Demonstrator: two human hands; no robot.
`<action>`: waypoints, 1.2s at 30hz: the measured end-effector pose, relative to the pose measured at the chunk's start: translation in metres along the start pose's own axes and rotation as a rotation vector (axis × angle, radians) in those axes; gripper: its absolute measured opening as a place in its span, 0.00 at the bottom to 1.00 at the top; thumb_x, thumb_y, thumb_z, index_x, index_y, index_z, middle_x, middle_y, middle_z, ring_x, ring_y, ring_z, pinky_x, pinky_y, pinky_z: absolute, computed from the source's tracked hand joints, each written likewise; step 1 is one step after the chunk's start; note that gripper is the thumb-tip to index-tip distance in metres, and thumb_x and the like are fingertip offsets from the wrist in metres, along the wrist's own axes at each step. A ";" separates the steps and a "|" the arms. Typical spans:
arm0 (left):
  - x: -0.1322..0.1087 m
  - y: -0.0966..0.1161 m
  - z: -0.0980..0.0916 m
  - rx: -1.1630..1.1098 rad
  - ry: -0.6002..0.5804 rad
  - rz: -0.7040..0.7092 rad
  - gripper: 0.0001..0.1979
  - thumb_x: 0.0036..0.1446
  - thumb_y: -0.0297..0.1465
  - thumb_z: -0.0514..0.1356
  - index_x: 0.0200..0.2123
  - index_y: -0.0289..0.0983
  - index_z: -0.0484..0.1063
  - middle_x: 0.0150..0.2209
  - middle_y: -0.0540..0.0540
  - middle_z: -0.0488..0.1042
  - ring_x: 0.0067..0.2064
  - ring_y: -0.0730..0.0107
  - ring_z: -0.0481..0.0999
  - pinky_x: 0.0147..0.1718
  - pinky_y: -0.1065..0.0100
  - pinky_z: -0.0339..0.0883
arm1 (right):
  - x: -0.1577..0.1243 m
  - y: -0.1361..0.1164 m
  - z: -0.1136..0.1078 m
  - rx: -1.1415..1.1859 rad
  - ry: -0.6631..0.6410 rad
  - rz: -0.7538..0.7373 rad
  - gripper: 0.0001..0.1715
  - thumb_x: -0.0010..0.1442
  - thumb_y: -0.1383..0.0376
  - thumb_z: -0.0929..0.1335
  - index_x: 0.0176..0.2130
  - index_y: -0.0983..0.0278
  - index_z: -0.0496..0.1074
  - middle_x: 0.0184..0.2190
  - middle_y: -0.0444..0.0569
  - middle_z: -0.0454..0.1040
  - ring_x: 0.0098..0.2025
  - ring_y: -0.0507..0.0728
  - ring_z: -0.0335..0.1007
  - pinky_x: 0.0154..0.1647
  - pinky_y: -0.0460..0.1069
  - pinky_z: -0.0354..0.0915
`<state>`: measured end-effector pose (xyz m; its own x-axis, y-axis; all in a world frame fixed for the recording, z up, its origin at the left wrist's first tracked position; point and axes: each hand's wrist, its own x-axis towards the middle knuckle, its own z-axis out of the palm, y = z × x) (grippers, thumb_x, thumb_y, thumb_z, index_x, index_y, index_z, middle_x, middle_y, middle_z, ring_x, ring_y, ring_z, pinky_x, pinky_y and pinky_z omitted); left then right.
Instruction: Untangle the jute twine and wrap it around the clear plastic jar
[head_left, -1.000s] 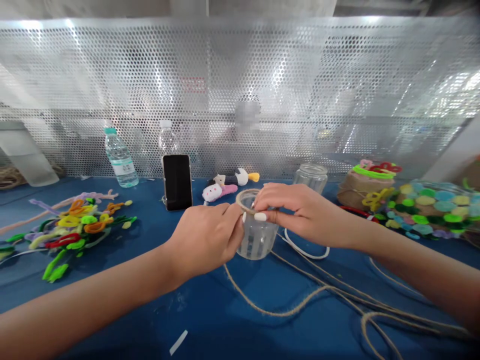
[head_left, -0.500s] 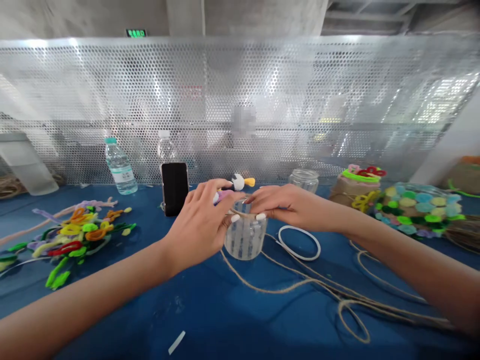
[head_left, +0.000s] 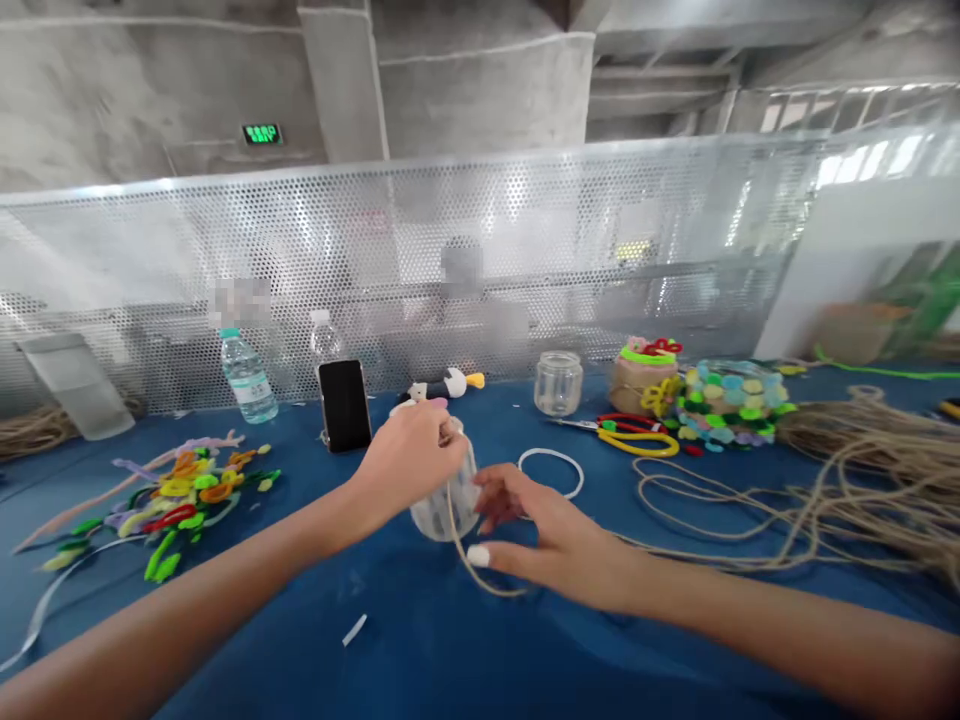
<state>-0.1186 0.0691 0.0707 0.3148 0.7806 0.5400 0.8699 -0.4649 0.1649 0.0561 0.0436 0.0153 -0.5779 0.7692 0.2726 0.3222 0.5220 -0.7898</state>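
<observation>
My left hand [head_left: 412,465] grips the top of a ribbed glass jar [head_left: 442,515] from above, with its fingers curled over the rim. A strand of jute twine [head_left: 469,560] runs from the jar's side, down across the blue tabletop, and under my right hand [head_left: 551,535]. That hand rests low beside the jar with its fingers spread apart. Its palm hides part of the twine, and I see no grip on it.
Beyond the hands stand a phone [head_left: 345,405], a plush toy [head_left: 446,385], and a small glass jar [head_left: 559,385]. A white ring [head_left: 551,472], scissors [head_left: 630,440], and a twine pile [head_left: 862,490] lie right. Colourful pipe cleaners [head_left: 180,495] lie left. A perforated metal screen [head_left: 420,260] stands behind.
My right hand has let go of the jar's rim and dropped low to its right. The jar has shifted left in view, and the view has tilted upward, bringing the scissors into sight.
</observation>
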 end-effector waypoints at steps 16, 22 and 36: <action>0.021 0.025 -0.039 -0.006 -0.430 0.319 0.21 0.55 0.28 0.48 0.10 0.37 0.58 0.11 0.53 0.61 0.21 0.75 0.69 0.24 0.75 0.61 | -0.003 -0.026 0.007 -0.004 0.232 -0.019 0.10 0.53 0.70 0.65 0.39 0.67 0.66 0.25 0.43 0.68 0.26 0.48 0.63 0.26 0.44 0.59; 0.004 0.020 -0.040 -0.001 -0.465 0.332 0.15 0.53 0.23 0.49 0.15 0.35 0.63 0.15 0.54 0.67 0.18 0.78 0.66 0.24 0.75 0.63 | -0.016 -0.034 -0.014 -0.139 0.296 -0.112 0.10 0.59 0.65 0.61 0.40 0.66 0.67 0.29 0.46 0.69 0.28 0.49 0.64 0.29 0.46 0.63; -0.060 0.037 -0.009 -0.701 0.291 -0.160 0.11 0.53 0.31 0.60 0.40 0.36 0.76 0.41 0.44 0.77 0.45 0.60 0.75 0.48 0.55 0.68 | -0.046 -0.026 -0.016 -0.105 0.720 0.071 0.50 0.46 0.48 0.70 0.59 0.63 0.47 0.56 0.61 0.53 0.56 0.65 0.56 0.53 0.64 0.59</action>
<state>-0.1090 0.0016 0.0520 0.0092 0.7645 0.6445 0.4219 -0.5874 0.6907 0.0862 0.0002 0.0319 0.0718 0.8354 0.5449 0.4313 0.4666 -0.7722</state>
